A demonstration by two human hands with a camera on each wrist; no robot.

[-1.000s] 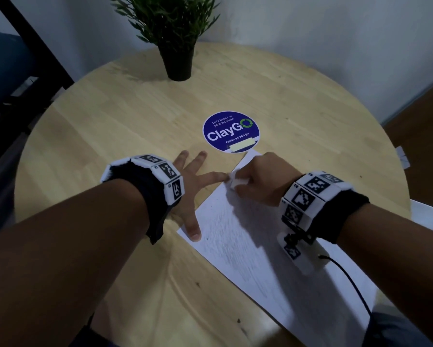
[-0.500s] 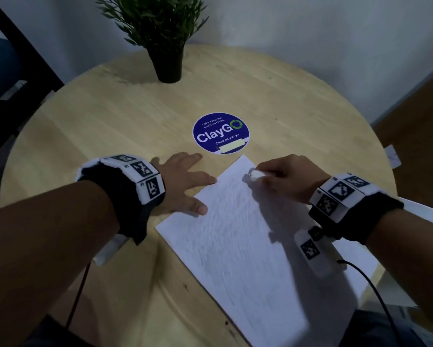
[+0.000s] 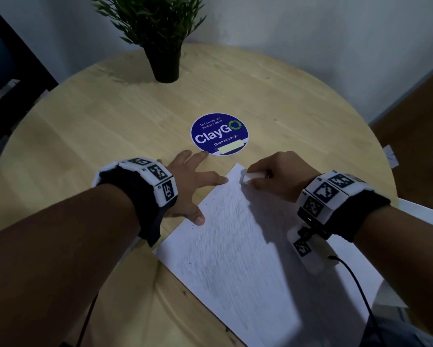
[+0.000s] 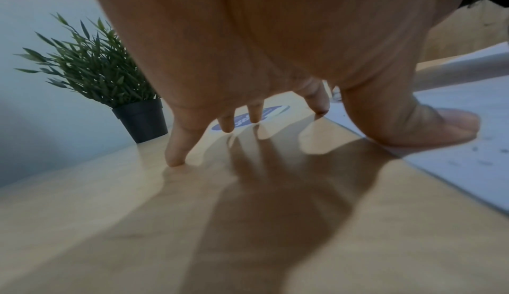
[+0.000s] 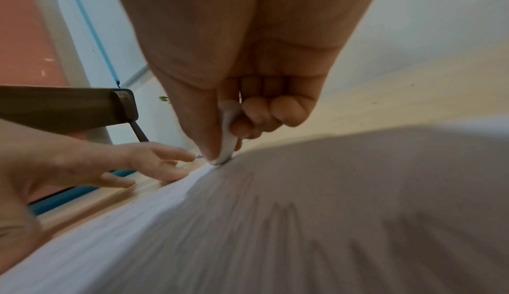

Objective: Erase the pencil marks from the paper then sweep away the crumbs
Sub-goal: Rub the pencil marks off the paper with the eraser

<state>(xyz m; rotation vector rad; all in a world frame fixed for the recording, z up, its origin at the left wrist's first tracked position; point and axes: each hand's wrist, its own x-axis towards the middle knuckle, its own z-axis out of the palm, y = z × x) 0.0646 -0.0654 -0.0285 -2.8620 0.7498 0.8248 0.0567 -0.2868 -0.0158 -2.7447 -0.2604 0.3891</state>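
A white sheet of paper point(image 3: 248, 246) with faint grey pencil strokes lies slanted on the round wooden table point(image 3: 97, 116). My right hand point(image 3: 273, 179) pinches a small white eraser point(image 3: 251, 177) and presses its tip on the paper's far corner; the right wrist view shows the eraser point(image 5: 230, 144) between thumb and fingers, touching the sheet point(image 5: 303, 222). My left hand point(image 3: 195, 186) lies spread flat on the table, thumb and forefinger on the paper's left edge. In the left wrist view the thumb point(image 4: 413, 120) presses the paper's edge point(image 4: 454, 159). A few dark crumbs dot the sheet.
A round blue ClayGo sticker point(image 3: 219, 137) sits just beyond both hands. A potted green plant point(image 3: 164, 41) stands at the table's far edge by the white wall. A white ledge point(image 3: 430, 216) shows at the right, and a cable point(image 3: 355, 284) trails from my right wrist.
My right hand with the eraser has slid from beside the left fingertips out along the paper's far corner. The left hand has stayed spread at the paper's left edge.
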